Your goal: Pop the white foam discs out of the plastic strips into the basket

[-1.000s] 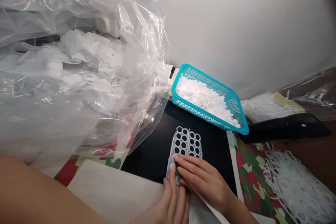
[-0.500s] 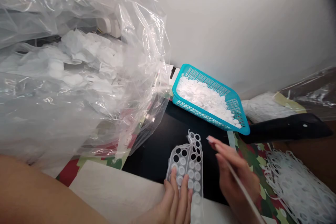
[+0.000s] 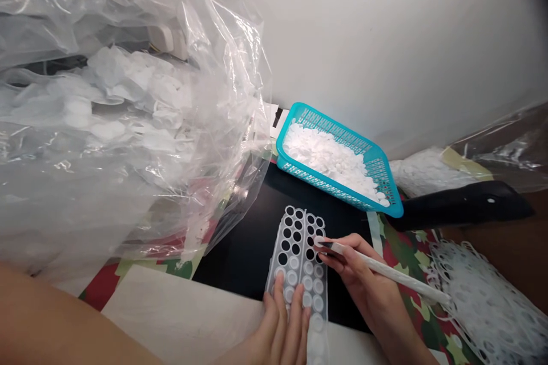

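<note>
A translucent strip (image 3: pixel 305 234) with rows of round holes lies on a black mat (image 3: pixel 235 251). White discs fill the holes of its nearer part; dark mat shows through the farther holes. My left hand (image 3: pixel 282 313) rests on the strip's near part, fingers spread and stretched out. Over the strip's right side, my right hand (image 3: pixel 359 268) grips a white pen-like tool (image 3: pixel 394 275) with a dark tip. At that tip is a small white disc (image 3: pixel 319 241), above or touching the far holes; I cannot tell which.
Behind the mat stands a turquoise basket (image 3: pixel 398 205) of white discs. A large clear plastic bag (image 3: pixel 231 97) with whitish pieces fills the left. To the right are a black handle-like object (image 3: pixel 466 203) and a heap of translucent perforated strips (image 3: pixel 479 296).
My right hand has moved left to the strip, bringing the pen-like tool's tip over it. The strip's far end, curled before, now lies flat. My left hand stays on the strip.
</note>
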### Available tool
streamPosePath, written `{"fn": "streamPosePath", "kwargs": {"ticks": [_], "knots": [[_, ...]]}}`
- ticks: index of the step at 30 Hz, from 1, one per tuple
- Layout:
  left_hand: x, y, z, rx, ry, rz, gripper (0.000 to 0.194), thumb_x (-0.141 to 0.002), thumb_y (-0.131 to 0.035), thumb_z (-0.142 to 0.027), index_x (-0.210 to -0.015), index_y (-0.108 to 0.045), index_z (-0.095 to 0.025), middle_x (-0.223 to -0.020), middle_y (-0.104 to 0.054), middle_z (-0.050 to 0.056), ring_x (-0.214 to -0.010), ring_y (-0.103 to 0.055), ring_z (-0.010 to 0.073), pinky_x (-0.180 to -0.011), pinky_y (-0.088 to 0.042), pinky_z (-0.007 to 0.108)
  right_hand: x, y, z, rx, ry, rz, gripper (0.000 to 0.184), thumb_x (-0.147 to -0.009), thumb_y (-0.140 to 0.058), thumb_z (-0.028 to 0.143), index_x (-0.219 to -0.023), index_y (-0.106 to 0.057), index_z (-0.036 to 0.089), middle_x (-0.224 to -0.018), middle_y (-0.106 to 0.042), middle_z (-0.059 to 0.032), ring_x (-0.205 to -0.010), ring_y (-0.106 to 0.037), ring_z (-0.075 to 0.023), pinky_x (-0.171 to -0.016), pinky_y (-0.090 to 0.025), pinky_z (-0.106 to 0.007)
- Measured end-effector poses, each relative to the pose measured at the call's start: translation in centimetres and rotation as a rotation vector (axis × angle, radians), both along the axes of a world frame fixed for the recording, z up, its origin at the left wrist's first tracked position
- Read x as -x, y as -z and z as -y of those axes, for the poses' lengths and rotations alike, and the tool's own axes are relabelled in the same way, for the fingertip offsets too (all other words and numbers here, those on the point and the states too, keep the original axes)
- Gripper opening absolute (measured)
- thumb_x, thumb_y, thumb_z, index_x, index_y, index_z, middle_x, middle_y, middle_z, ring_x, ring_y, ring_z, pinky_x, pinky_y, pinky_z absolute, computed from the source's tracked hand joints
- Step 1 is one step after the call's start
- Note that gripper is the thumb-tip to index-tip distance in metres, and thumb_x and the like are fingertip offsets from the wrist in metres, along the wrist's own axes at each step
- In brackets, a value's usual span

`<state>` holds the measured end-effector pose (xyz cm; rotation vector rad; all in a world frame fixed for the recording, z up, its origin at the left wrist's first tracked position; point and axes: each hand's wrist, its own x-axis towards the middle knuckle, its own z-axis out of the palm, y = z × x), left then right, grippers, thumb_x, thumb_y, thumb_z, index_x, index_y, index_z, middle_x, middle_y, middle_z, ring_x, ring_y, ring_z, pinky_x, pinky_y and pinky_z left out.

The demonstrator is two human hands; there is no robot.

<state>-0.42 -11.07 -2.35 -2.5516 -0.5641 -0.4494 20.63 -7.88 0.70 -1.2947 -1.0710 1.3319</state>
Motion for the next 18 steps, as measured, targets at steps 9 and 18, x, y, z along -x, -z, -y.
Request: {"fn": "streamPosePath", "kwargs": {"ticks": [9,18], "knots": [[0.07,-0.09,0.0,-0.011,-0.012,0.005,0.042,-0.092,-0.054,-0.044,-0.122,-0.059,-0.015,-0.123,-0.062,0.013,-0.099,-0.066,0.0301,-0.079,-0.044,0.042,-0.18,-0.17,0.43,-0.444,-0.22,0.625,0.021,-0.091,-0.056,0.012,-0.107,-0.066,0.021,-0.11,-0.072,-0.0084,-0.104,-0.068,-0.0215,-0.089,-0.058,-0.032],[-0.09,0.25,0.28,0.041,-0.012,0.059,0.036,-0.09,-0.058,-0.038,-0.117,-0.061,-0.013,-0.117,-0.065,0.011,-0.099,-0.065,0.0298,-0.08,-0.044,0.042,-0.26,-0.36,0.6,-0.883,-0.655,1.061,0.036,-0.091,-0.053,0.005,-0.127,-0.054,0.009,-0.124,-0.065,-0.0151,-0.124,-0.055,-0.0241,-0.1,-0.053,-0.037]]}}
